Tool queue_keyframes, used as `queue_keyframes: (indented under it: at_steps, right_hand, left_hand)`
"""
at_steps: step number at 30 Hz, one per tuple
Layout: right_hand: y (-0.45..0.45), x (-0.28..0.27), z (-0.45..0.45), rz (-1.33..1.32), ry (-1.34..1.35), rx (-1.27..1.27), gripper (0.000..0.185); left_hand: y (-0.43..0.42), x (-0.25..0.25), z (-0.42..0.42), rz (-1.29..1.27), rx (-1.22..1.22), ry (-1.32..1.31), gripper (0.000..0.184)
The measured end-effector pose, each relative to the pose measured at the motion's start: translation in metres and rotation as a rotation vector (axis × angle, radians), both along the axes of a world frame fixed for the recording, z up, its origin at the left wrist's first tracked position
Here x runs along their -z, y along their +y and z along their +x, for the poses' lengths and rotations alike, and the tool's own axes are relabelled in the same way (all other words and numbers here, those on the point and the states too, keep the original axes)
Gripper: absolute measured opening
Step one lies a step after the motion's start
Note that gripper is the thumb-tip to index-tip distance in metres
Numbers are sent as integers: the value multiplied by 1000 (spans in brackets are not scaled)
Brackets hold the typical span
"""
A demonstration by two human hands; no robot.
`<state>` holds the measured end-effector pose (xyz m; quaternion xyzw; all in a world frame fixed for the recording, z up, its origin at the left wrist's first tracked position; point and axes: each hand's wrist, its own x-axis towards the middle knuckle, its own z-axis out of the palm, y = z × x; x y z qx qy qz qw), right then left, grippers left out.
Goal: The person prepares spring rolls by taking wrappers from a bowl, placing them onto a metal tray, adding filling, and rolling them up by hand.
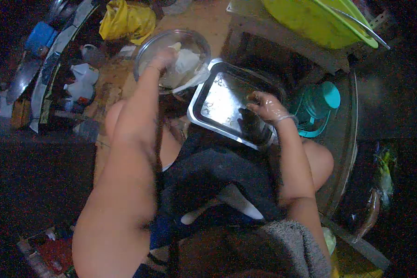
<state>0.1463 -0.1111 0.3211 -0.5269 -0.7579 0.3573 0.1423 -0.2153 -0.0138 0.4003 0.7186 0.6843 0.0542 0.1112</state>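
My left hand [164, 58] reaches into a round metal bowl [137, 69]. Its fingers are closed around a small pale piece that I cannot make out. Beside those fingers lies a white, limp sheet [188, 60], and more of it hangs over the bowl's near right rim. My right hand [267, 108], in a clear plastic glove, hovers above a rectangular metal tray [201, 95]. The fingers there are loosely bent and apart, with nothing visible between them. The tray rests in front of my lap, its shiny bottom reflecting light and the hand's dark shadow.
A teal pail [317, 104] stands right of the tray. A large lime-green basin [317, 23] sits at the upper right. White plastic jugs [82, 83] and a yellow bag [126, 22] are at the left. Green-topped vegetables [385, 171] lie far right.
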Motion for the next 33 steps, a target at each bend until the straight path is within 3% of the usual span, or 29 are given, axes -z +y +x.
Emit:
queue_keyframes:
  at_steps: [3, 6, 9, 13, 15, 18, 21, 23, 24, 27, 29, 33]
  right_hand:
    - [-1, -2, -2, -7, -8, -14, 35]
    - [-2, -10, -4, -1, -33, -28, 38]
    - [2, -14, -7, -1, -50, -39, 39]
    - [4, -5, -5, 21, -59, -71, 41]
    - [0, -11, -5, 17, -61, -89, 41]
    - [-3, -21, -8, 18, -79, -92, 40]
    - [-4, -20, -9, 29, -76, -112, 39]
    - [-3, -11, -8, 38, -38, -137, 39]
    - [-3, -8, -7, 37, -32, -142, 39]
    - [-2, -4, -3, 28, -20, -133, 42]
    - [-1, -6, -3, 16, -26, -108, 49]
    - [-4, -14, -5, 32, -68, -138, 40]
  left_hand:
    - [15, 4, -16, -96, 109, -104, 37]
    - [14, 7, -10, -178, 23, -131, 36]
    - [30, 19, -13, -134, 34, 74, 33]
    - [40, 54, -31, 93, -336, 124, 34]
    - [2, 0, 6, 69, -414, 116, 42]
    - [7, 30, 25, -145, 63, 215, 49]
    - [-2, 81, 31, -105, 218, 200, 42]
    - [3, 80, 32, -274, 311, 338, 37]
    - [6, 70, 28, -260, 182, 238, 31]
    - [2, 43, 18, -285, 132, 277, 29]
    - [7, 53, 10, -297, 116, 292, 32]
    - [9, 82, 2, -407, 262, 332, 34]
